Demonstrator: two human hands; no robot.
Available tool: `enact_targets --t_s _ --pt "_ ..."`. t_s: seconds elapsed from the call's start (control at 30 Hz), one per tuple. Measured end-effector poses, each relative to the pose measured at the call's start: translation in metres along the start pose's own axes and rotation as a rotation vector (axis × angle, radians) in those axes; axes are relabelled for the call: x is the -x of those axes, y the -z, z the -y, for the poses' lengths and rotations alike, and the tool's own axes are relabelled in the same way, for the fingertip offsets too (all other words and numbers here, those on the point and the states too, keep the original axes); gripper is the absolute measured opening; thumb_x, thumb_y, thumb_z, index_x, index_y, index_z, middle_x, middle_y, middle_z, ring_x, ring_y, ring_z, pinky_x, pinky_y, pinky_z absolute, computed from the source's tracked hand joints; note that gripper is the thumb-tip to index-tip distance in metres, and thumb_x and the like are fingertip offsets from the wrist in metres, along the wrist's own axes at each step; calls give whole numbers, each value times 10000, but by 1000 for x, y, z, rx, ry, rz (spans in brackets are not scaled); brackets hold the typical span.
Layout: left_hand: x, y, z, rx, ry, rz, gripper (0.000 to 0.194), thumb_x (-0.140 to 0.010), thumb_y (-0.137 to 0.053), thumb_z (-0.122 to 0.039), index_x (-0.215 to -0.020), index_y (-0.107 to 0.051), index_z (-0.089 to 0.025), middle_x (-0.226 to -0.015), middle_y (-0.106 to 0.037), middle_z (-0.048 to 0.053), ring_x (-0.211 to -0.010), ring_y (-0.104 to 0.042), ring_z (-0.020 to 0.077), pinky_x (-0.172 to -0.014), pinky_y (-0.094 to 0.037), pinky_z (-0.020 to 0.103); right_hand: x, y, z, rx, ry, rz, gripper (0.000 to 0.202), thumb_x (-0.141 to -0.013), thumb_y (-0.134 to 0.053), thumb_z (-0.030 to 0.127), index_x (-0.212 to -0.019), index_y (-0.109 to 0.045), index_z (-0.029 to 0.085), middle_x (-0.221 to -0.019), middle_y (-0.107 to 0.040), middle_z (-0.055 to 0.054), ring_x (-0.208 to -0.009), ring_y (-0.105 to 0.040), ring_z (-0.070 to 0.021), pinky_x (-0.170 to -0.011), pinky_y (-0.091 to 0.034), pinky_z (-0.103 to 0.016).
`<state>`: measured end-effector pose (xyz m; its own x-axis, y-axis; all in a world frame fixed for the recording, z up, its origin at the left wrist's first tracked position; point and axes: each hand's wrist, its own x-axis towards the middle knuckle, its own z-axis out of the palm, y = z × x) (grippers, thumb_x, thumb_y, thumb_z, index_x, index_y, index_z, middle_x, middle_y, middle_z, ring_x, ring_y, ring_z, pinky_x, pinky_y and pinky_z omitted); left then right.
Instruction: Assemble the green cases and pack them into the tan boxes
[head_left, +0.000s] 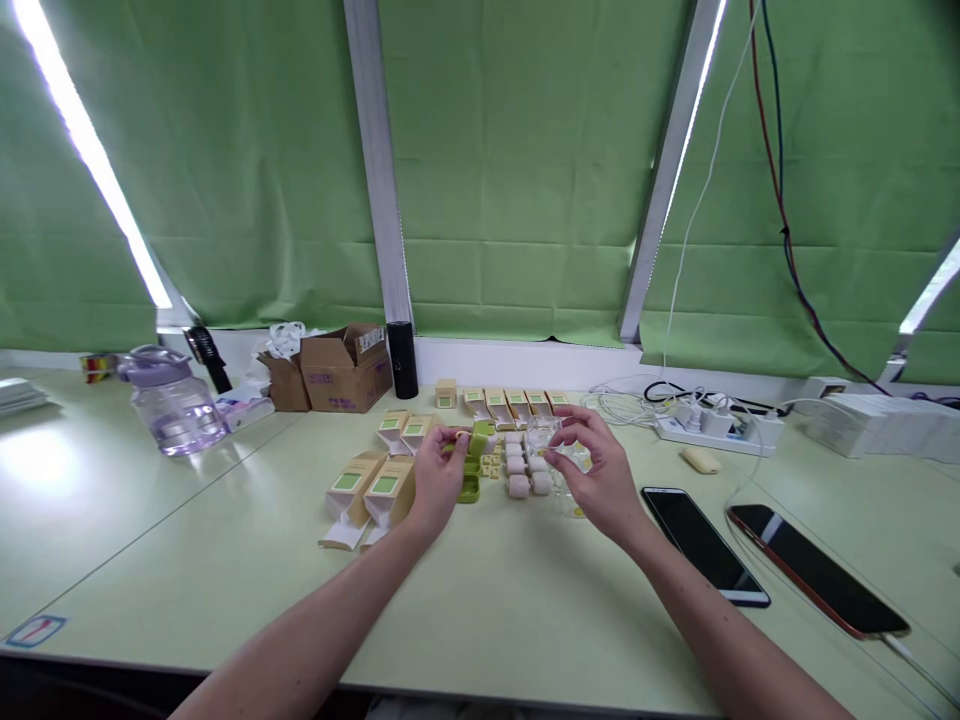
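My left hand is closed in a pinch on a small pale piece, mostly hidden by the fingertips. Just beyond and below it are green open cases and several small yellow pieces. Between thumb and fingers, my right hand grips a clear plastic cup. More clear pieces with yellow spots lie under that hand. Rows of pinkish-white rounded blocks stand between the two hands. Left of my left hand are open tan boxes with green labels and white flaps.
More tan boxes line the back. Two phones lie at right, near a power strip with tangled cables and a beige oval object. A purple-lidded jug, cardboard box and black cylinder stand at left.
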<state>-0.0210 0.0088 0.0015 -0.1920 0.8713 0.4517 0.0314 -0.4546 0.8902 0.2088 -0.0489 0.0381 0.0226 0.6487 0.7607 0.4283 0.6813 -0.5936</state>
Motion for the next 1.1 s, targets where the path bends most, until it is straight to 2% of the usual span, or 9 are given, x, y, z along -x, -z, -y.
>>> enact_targets --t_s 0.2,0.37,0.47,0.53,0.73,1.1 --pt "-2 0 4 20 16 -26 495 -815 -772 -664 -896 -644 -192 -884 -726 50 -801 -682 196 -679 -538 296 0 21 0 156 83 5 59 -942 -688 283 -889 -698 259 -1238 -657 -110 -1191 -660 -311 -1029 -545 -494" --pt "-3 1 5 29 12 -28 481 -812 -777 -647 -892 -644 -192 -897 -732 64 -821 -681 202 -694 -532 295 22 52 -2 330 93 129 119 -989 -624 311 -922 -714 270 -1237 -676 -103 -1048 -712 -290 -894 -596 -446" --pt "-3 0 5 19 7 -25 463 -820 -776 -634 -889 -649 -195 -869 -724 53 -796 -669 192 -688 -527 288 42 70 -4 435 14 166 181 -1007 -593 354 -904 -710 261 -1247 -687 -109 -782 -703 -226 -692 -597 -390" --pt "-2 0 5 12 2 -24 460 -824 -773 -635 -886 -651 -196 -849 -716 45 -773 -657 185 -671 -520 282 57 78 -9 493 -23 188 207 -1018 -564 345 -896 -702 251 -1249 -685 -112 -665 -665 -185 -665 -593 -387" --pt "-1 0 5 1 17 -22 476 -822 -777 -647 -881 -650 -192 -823 -709 39 -739 -645 177 -640 -507 271 92 84 -29 635 -64 210 220 -1015 -494 280 -893 -675 252 -1223 -690 -120 -732 -712 -225 -689 -609 -417" --pt "1 -1 3 3 23 -10 472 -800 -800 -641 -870 -663 -195 -863 -732 53 -750 -664 180 -632 -518 268 110 83 -54 640 -87 217 214 -966 -495 199 -895 -690 254 -1184 -711 -115 -733 -717 -233 -689 -636 -411"
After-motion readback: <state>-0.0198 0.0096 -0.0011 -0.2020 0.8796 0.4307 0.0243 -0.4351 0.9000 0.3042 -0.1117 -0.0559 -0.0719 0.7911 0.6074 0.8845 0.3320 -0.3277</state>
